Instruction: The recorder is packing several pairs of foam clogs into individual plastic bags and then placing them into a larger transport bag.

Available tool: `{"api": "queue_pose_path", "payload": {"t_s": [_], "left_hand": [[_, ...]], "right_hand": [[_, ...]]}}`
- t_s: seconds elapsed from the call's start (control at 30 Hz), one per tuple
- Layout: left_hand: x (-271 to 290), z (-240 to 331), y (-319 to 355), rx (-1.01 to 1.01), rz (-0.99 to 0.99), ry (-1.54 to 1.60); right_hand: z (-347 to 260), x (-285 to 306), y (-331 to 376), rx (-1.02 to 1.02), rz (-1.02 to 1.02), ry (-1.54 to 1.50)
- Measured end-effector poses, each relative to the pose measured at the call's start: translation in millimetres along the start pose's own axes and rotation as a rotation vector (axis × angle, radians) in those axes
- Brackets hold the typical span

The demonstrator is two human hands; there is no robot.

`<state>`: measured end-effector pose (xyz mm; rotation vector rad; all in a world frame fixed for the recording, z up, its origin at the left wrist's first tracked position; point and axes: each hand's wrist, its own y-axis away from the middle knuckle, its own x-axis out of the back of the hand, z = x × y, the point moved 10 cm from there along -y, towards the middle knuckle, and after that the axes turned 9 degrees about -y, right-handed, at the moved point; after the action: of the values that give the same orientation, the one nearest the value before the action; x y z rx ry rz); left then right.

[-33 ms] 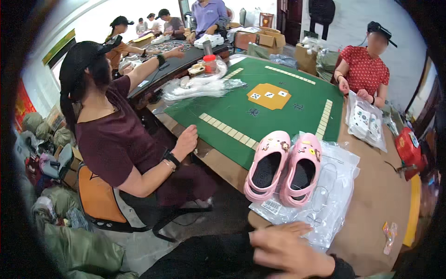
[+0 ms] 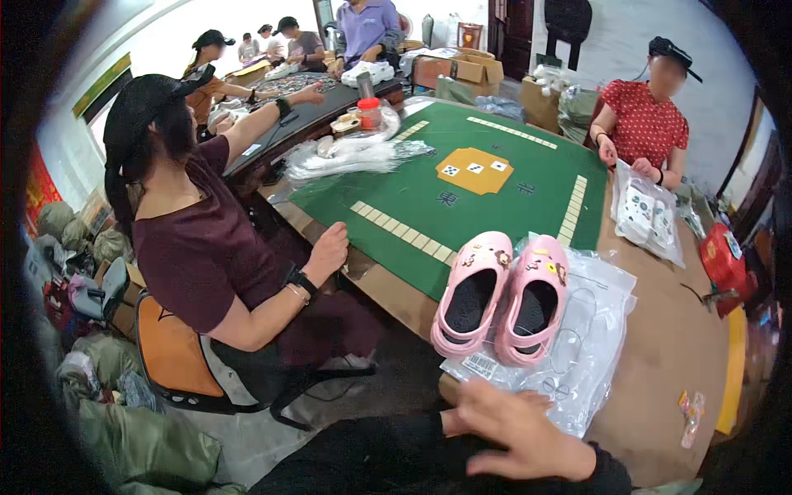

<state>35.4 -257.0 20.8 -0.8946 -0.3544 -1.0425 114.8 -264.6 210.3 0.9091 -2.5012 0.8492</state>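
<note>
A pair of pink clogs (image 2: 472,285) with black insoles and cartoon charms stands side by side on a clear plastic bag (image 2: 590,330) at the table's near edge. Just below the bag, my right hand (image 2: 524,437) is open, fingers spread and pointing left, with nothing in it. It crosses in front of my left hand (image 2: 536,399), which is mostly hidden. The left fingertips that show are stretched out beside the bag's lower edge; no object is visible in them.
A green mahjong mat (image 2: 388,177) with rows of tiles covers the table's middle. Plastic bags (image 2: 355,158) lie at its far left. One co-worker (image 2: 206,256) sits at left; another at right holds bagged shoes (image 2: 648,214). A small colourful packet (image 2: 691,417) lies near right.
My right hand has risen slightly, and its fingers have spread wider. The clogs and the bag stay where they were on the table; the whole view has shifted a little.
</note>
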Motion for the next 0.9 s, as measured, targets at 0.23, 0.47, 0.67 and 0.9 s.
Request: {"api": "queue_pose_path", "payload": {"t_s": [0.23, 0.47, 0.67, 0.9], "left_hand": [[-22, -10, 19, -0.068, -0.020, -0.460], [-22, -9, 8, 0.028, -0.185, -0.346], [-26, -10, 11, -0.011, -0.116, -0.395], [-29, -14, 10, 0.015, -0.072, -0.419]], "right_hand": [[132, 41, 3, -0.534, 0.048, 0.829], [178, 62, -12, -0.661, 0.085, 0.808], [185, 70, -40, -0.711, 0.067, 0.878], [198, 79, -57, -0.674, 0.127, 0.987]]}}
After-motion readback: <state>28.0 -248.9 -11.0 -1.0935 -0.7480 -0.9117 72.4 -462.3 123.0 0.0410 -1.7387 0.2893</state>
